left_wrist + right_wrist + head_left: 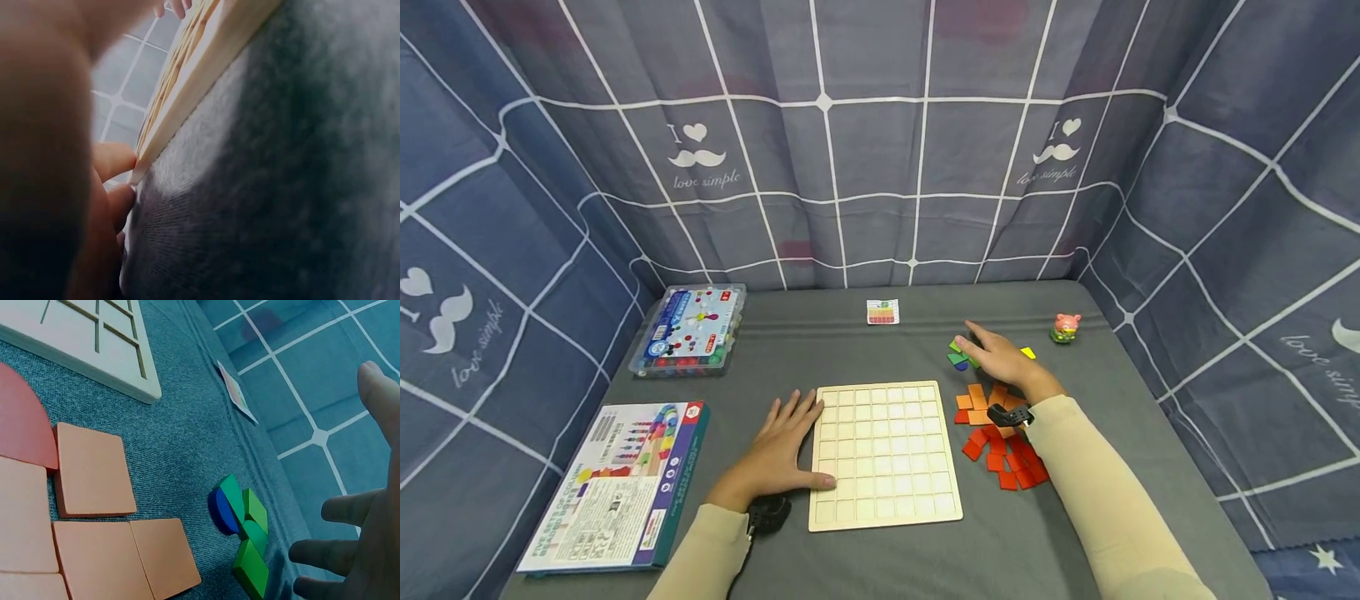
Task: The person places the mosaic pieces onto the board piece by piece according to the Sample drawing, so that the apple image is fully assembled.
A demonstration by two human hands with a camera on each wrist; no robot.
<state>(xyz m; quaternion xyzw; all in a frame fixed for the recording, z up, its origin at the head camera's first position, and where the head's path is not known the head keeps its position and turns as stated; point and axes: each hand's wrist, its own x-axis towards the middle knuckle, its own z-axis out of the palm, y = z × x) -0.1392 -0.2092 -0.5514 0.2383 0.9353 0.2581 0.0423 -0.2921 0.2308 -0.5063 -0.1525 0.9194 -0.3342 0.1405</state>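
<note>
A: Left hand [782, 450]?
B: Flat on the desk [850, 350], fingers straight and spread, holding nothing. Its thumb touches the left edge of the wooden grid board [886, 454], near the near-left corner.

A: Right hand [1003, 358]?
B: Open, fingers apart, nothing in it. It hovers over the small cluster of green and blue tiles [240, 522], right of the board's far edge. I cannot tell whether the fingertips touch them.

A: Other tiles?
B: Orange tiles [981, 402] lie just right of the board; red tiles [1011, 462] lie nearer, partly under the right forearm. A yellow tile [1028, 353] shows beside the right hand.

A: Remainder?
B: Small card [882, 312] at far centre, pig figure [1065, 328] far right, bead box [691, 331] far left, flat toy box [621, 485] near left.
</note>
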